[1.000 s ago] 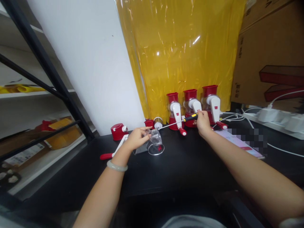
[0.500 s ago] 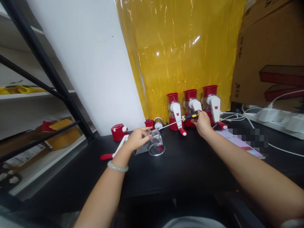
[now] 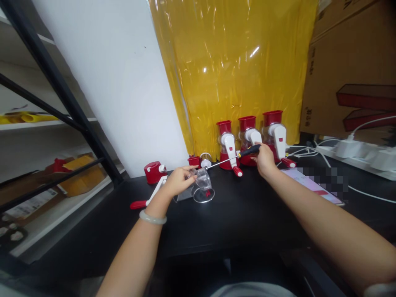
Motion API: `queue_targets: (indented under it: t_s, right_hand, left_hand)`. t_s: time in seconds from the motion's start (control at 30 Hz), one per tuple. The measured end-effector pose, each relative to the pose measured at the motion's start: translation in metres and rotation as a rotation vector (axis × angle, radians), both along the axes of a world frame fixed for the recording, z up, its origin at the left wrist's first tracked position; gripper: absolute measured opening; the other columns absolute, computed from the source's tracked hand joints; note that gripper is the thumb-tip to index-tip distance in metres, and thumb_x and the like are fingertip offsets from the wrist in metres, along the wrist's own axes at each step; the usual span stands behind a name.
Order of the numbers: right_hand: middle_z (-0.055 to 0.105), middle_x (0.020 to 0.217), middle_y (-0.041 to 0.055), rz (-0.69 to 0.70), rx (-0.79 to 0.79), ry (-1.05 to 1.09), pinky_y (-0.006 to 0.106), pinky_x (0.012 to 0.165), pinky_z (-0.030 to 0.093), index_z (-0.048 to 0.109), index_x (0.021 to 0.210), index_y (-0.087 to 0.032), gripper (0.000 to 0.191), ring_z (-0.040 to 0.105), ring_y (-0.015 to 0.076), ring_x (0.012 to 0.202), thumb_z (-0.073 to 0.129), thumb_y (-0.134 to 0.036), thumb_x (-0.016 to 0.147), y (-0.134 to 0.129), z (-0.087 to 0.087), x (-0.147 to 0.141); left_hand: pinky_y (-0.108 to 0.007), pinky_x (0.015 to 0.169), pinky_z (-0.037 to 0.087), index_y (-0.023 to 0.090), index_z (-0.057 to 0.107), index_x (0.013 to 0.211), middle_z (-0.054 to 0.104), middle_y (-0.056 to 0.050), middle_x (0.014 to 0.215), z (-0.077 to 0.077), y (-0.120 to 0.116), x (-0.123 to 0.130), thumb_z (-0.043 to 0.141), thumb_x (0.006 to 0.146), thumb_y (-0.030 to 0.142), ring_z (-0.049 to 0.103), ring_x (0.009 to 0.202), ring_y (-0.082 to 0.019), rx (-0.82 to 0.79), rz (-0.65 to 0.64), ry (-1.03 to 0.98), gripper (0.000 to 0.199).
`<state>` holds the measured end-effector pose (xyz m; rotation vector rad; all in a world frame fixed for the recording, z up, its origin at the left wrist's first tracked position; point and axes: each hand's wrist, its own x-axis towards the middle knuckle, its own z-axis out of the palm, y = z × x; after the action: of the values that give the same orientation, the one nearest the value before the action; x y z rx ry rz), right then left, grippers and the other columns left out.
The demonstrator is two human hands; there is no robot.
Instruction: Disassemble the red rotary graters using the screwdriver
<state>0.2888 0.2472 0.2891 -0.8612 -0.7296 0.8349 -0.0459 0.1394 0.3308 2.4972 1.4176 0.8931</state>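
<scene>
My left hand [image 3: 177, 181] is closed on a clear plastic grater body [image 3: 203, 180], pressing it on the black tabletop; its round rim with a small red mark faces me. My right hand [image 3: 265, 160] grips the black-and-yellow handle of a screwdriver [image 3: 250, 151]. The long metal shaft slants down to the left, and its tip meets the clear body's right side. A white crank with a red knob [image 3: 139, 204] lies left of my left hand. Behind it sits a red base [image 3: 154, 172]. A small red part [image 3: 194, 161] and a grater drum [image 3: 206, 159] stand just beyond the clear body.
Three red-and-white rotary graters [image 3: 228, 144] stand in a row along a yellow plastic sheet [image 3: 238, 62]. A phone [image 3: 312, 187] lies beside my right forearm. A power strip [image 3: 365, 159] with white cables is at the right, before a cardboard box [image 3: 349, 70]. Shelves [image 3: 49, 123] rise at left.
The screwdriver's handle has rotated in my right hand, so its yellow markings show differently. The tip stays against the clear body, and my left hand has kept its hold.
</scene>
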Motion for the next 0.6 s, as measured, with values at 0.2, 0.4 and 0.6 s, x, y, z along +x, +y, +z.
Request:
queue_targets:
  t_s: [0.2, 0.4, 0.6]
  right_hand:
    - [0.068, 0.084, 0.0002, 0.025, -0.011, 0.038, 0.023, 0.056, 0.05, 0.059, 0.106, -0.022, 0.04, 0.066, 0.0151, 0.073, 0.05, -0.015, 0.068, -0.0005, 0.0002, -0.001]
    - [0.067, 0.074, -0.0017, 0.119, 0.068, 0.05, 0.025, 0.058, 0.049, 0.057, 0.096, -0.022, 0.038, 0.064, 0.0162, 0.068, 0.055, -0.013, 0.058, -0.0045, 0.004, -0.0026]
    - [0.061, 0.073, -0.0023, 0.138, 0.023, 0.017, 0.028, 0.054, 0.051, 0.053, 0.094, -0.025, 0.018, 0.065, 0.0187, 0.068, 0.057, -0.035, 0.08, -0.0029, 0.0003, 0.0005]
  left_hand:
    - [-0.044, 0.098, 0.054, 0.019, 0.077, 0.067, 0.07, -0.012, 0.136, -0.0011, 0.0013, -0.0014, 0.061, 0.088, 0.032, 0.072, 0.114, -0.031, 0.005, -0.014, 0.003, 0.029]
    - [-0.044, 0.096, 0.054, 0.018, 0.078, 0.068, 0.071, -0.013, 0.136, -0.001, 0.0011, -0.0021, 0.061, 0.089, 0.031, 0.073, 0.112, -0.03, 0.009, -0.019, 0.007, 0.03]
    - [-0.044, 0.096, 0.055, 0.018, 0.076, 0.066, 0.071, -0.013, 0.135, -0.0005, 0.0005, -0.001, 0.06, 0.089, 0.031, 0.073, 0.111, -0.03, 0.006, -0.013, 0.015, 0.031]
